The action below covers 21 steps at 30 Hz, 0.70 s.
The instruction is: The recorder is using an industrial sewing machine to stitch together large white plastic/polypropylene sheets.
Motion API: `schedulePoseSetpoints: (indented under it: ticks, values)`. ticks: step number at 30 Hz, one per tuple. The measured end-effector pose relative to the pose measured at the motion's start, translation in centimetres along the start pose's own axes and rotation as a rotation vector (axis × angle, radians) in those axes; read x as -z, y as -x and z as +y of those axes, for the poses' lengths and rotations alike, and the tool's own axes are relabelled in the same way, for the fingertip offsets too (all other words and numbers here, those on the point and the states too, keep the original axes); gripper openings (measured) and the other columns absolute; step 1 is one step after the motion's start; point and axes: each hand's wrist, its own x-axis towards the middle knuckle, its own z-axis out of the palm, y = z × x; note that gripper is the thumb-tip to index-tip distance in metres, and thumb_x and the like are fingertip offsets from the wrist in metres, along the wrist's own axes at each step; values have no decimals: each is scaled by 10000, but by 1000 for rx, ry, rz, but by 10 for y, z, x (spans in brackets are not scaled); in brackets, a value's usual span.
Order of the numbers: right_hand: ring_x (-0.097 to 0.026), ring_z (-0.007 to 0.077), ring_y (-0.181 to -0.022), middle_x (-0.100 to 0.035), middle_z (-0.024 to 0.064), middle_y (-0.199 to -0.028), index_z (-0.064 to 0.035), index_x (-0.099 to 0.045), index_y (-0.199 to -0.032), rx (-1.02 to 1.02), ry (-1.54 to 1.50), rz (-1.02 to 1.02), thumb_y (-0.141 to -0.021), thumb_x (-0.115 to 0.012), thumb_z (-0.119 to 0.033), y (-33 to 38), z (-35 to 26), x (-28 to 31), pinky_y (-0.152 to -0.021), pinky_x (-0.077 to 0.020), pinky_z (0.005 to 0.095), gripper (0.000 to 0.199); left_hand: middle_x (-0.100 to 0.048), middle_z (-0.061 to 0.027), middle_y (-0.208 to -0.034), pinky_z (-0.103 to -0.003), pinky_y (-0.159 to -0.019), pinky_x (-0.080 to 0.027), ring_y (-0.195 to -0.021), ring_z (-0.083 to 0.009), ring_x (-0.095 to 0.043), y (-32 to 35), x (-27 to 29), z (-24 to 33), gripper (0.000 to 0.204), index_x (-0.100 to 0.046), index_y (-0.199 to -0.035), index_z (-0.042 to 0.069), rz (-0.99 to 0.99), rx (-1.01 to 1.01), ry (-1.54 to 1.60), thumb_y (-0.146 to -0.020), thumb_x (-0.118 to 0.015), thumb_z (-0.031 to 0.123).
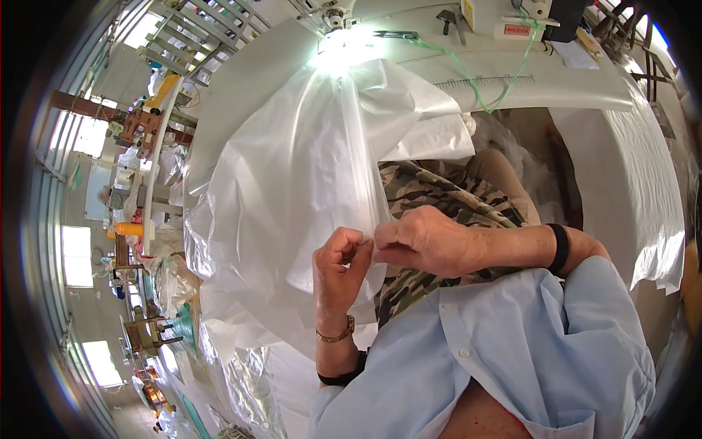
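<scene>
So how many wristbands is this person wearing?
3: a gold bracelet and a black band on the left wrist, a black band on the right. Sleeves may hide more.

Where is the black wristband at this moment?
In the head view, the black wristband sits right of centre on the right hand's wrist, just before the light blue sleeve, while both hands pinch the translucent plastic sheet.
</scene>
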Motion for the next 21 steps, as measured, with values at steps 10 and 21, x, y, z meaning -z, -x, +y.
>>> schedulePoseSetpoints:
  ticks: [10, 21]
  values:
    - [-572, 304, -593, -550, 85, -628, -73, -472, -781, 32, 264, -210, -842, -648, -171, 1, 0, -27, -640, -467, 367, 210, -555, 27, -681, -172, -576, -385, -630, -20, -453, 5, -5, -10, 70, -554, -862, 5, 28, 77, 200, -923, -543, 37]
    - [-555, 187, -866, -592, 105, -949, 19, -545, -1066, -453, -526, 896, -862, -603, -120, 12, 122, 16, -840, -443, 292, 253, -509, 80, -698, -151, -593, -319, -627, 4, -401, 4, 9, -4, 44, -596, -884, 12, 187, 63, 324, -895, -596, 54]
